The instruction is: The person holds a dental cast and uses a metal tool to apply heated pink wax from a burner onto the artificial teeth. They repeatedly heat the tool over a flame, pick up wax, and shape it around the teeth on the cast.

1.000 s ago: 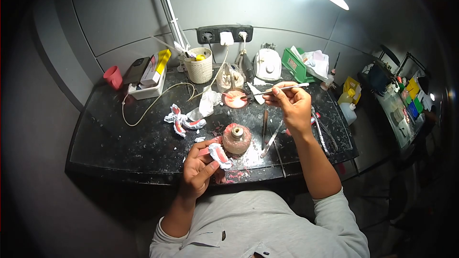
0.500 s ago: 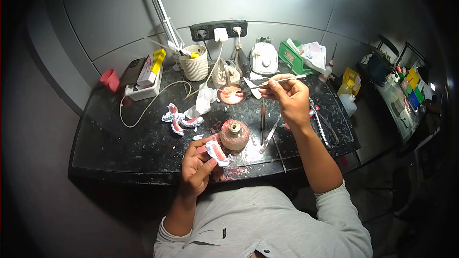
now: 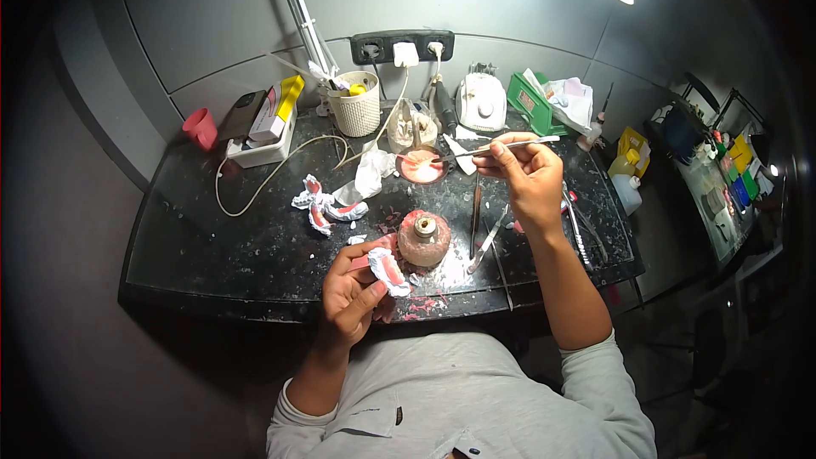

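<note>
Four containers on the black speckled worktop [image 3: 212, 238]:

- White ribbed cup [image 3: 354, 110] at the back, holding upright tools and something yellow.
- White tray [image 3: 255, 151] to its left, carrying a dark case and a yellow-and-white carton [image 3: 280, 109].
- Green box [image 3: 529, 104], back right, with crumpled white paper [image 3: 571, 100] in and over it.
- Small round dish [image 3: 422, 167], mid-table, filled with glowing pink material.

A pink cup [image 3: 200, 129] stands at far left; its contents cannot be seen.

Item in hand: denture cast [image 3: 389, 270], white plaster base with pink gum and a curved row of teeth, held near the front edge of the table. The left hand [image 3: 350, 299] grips it, fingers curled round and thumb across.

The right hand [image 3: 531, 177] pinches a thin metal instrument [image 3: 501, 148] between thumb and fingertips, with the tip reaching the dish.

Surroundings:

- A round pink-stained burner [image 3: 423, 236] sits just beside the cast, between it and the dish.
- A second plaster cast [image 3: 327, 211] lies to the left.
- Loose metal tools [image 3: 478, 219] lie under the right wrist.
- A white machine [image 3: 481, 108] and a wall socket strip [image 3: 401, 44] are behind.
</note>
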`<state>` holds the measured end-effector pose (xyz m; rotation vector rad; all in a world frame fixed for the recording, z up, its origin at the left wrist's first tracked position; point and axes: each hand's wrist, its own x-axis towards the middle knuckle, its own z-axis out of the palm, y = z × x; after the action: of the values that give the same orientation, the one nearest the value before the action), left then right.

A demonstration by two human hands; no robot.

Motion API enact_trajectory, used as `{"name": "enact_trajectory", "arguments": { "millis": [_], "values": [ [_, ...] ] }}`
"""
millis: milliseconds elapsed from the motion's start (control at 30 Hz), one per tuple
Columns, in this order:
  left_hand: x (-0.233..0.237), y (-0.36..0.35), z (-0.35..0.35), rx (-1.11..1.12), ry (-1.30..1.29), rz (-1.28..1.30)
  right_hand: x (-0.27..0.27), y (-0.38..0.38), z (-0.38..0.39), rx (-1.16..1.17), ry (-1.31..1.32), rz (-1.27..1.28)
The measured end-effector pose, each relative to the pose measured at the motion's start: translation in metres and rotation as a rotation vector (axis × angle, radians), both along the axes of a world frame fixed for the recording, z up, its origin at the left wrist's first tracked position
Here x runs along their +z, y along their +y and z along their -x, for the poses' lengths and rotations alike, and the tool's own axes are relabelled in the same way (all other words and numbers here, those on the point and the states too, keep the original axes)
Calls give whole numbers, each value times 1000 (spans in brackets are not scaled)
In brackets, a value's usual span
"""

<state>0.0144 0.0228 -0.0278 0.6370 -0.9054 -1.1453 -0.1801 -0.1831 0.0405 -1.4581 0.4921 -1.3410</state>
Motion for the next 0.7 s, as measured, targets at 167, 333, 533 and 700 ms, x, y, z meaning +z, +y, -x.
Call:
{"name": "enact_trajectory", "arguments": {
  "millis": [167, 333, 533, 700],
  "values": [
    [0, 0, 2, 75, -11, -9, -2, 1, 0, 13, 4, 11],
    [6, 0, 2, 76, -33, 6, -2, 0, -1, -1, 1, 16],
    [6, -5, 3, 125, -37, -20, 1, 2, -1, -31, 21, 17],
    [2, -7, 5, 150, -48, -26, 0, 1, -1, -19, 19, 4]
  ]
}}
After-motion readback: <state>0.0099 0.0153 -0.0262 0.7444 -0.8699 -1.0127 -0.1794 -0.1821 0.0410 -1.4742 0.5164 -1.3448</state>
